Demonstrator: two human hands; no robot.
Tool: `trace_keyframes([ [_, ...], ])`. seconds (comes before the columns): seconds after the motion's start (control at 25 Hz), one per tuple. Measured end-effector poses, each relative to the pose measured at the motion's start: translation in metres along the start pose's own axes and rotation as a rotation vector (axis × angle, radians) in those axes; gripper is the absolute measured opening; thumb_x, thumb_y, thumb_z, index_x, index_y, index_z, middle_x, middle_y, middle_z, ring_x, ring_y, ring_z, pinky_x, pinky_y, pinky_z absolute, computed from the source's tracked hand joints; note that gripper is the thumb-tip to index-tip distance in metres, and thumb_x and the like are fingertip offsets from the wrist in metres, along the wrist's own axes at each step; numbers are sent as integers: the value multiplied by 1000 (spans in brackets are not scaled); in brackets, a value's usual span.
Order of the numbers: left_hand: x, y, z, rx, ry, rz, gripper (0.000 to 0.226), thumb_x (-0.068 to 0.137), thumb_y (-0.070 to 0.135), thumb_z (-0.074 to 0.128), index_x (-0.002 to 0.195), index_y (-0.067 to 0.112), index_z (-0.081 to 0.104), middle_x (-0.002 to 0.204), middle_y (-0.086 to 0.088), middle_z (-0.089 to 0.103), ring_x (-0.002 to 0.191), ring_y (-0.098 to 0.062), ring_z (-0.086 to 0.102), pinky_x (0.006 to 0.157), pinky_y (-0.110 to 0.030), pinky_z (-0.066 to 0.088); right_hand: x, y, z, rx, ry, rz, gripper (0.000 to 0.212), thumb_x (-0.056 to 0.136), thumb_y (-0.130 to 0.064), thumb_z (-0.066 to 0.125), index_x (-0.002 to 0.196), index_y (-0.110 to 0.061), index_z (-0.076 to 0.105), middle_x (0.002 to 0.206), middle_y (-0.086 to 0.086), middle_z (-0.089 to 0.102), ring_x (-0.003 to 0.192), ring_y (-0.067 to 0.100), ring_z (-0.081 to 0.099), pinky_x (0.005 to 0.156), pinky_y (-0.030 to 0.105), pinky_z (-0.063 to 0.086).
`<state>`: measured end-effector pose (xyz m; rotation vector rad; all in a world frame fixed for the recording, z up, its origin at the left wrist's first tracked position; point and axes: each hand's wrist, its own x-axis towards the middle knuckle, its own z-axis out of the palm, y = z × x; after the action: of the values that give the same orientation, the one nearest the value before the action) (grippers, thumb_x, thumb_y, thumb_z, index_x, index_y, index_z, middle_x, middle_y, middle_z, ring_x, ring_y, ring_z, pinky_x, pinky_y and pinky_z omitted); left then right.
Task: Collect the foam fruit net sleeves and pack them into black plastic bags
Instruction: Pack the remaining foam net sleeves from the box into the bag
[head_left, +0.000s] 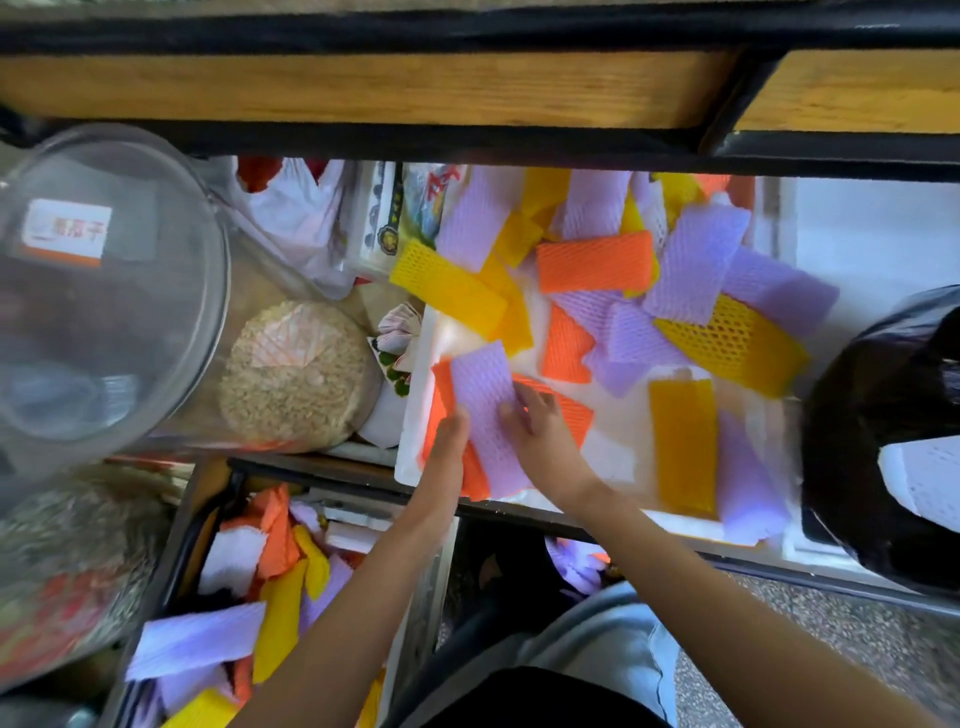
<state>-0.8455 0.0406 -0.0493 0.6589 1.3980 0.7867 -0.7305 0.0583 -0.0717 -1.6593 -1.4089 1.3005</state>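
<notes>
1. We're looking down into a shallow white foam tray (410, 441), and it's strewn with flat foam fruit nets in lilac, orange and yellow.
2. Both hands are at the tray's near-left corner, working on one flat lilac foam net sleeve (480, 395).
3. The left hand (449, 434) has its fingers curled over the sleeve's left edge and is gripping it. The fingertips themselves are hidden from us.
4. The right hand (537, 423) lies on the sleeve's right edge. Its fingers are spread and fairly straight, pressing down, not closed round anything.
5. Flat orange foam net sleeves (574, 410) lie under the lilac one, touching it and poking out on both sides.
6. Deeper in the tray there's a loose overlapping heap of sleeves (691, 270). One long yellow foam net sleeve (683, 447) lies flat to the right of the hands.
7. The shiny black plastic bag (878, 405) stands at the tray's right end. A white foam net piece (930, 478) shows at its front, and we can't tell whether it's inside.
8. Down at lower left, a dark crate (179, 519) holds a jumble of more sleeves, some of them white.
9. On the left is a clear plastic dome lid (130, 291) with a label, beside a round beige woven disc (298, 374). A wooden shelf board (363, 88) runs across the top.
</notes>
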Motion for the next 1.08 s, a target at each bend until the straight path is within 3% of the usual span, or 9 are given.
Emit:
trace_keyframes([
  [0.08,-3,1,-8,64,29,56,13,93,12,51,103,17,58,88,7,69,78,-5,66,63,-14,50,3,3,5,-101,-52,-71,38,98,-12,46,135,-4,46,128,23,48,120,33,43,105,31,27],
  [0.16,-6,1,-23,103,94,72,20,91,-2,53,102,15,55,90,5,65,80,-4,64,62,-10,48,17,15,-7,-205,-6,-166,40,96,-14,48,135,-3,47,130,22,49,122,34,44,105,34,27],
  [0.24,-9,0,-38,106,167,75,23,91,-2,54,99,19,53,91,8,63,80,-3,63,60,-7,47,33,35,-25,-466,-12,-157,44,95,-16,51,137,-4,43,134,17,47,124,32,42,103,36,31],
  [0.36,-14,0,-56,97,229,69,23,91,2,55,106,19,52,96,7,62,84,-3,58,63,-8,48,44,65,-37,-939,-172,-51,55,92,-27,55,139,-7,34,134,14,44,122,30,42,99,38,36],
  [0.44,-18,-1,-66,90,260,63,25,91,4,55,111,18,51,100,6,61,83,3,56,70,-15,48,45,76,-37,-1001,-204,4,56,89,-32,59,135,-9,36,130,12,45,117,28,44,94,36,38],
  [0.68,-19,1,-74,91,318,19,26,92,15,58,116,16,46,104,3,57,96,-13,56,51,-11,46,36,48,-35,-378,125,77,26,92,-15,57,113,0,59,108,14,59,95,28,56,83,35,44],
  [0.8,-19,6,-61,37,262,51,20,93,18,55,111,23,48,97,15,58,90,-4,57,50,-8,47,11,4,-14,81,-38,137,21,90,-13,61,108,-3,62,87,1,60,78,17,55,69,22,42],
  [0.92,-20,10,-50,-13,157,89,16,90,24,54,105,29,52,99,15,64,92,-4,62,65,-9,50,-15,-15,11,32,-135,56,24,86,-17,67,108,-12,61,80,-9,56,65,1,52,63,7,40],
  [1.08,-20,11,-53,108,216,96,49,78,4,72,121,9,49,102,2,64,86,-5,63,59,-11,50,-16,-17,15,-38,-177,-67,29,84,-20,69,110,-10,60,83,-4,56,64,-1,51,65,6,41],
])
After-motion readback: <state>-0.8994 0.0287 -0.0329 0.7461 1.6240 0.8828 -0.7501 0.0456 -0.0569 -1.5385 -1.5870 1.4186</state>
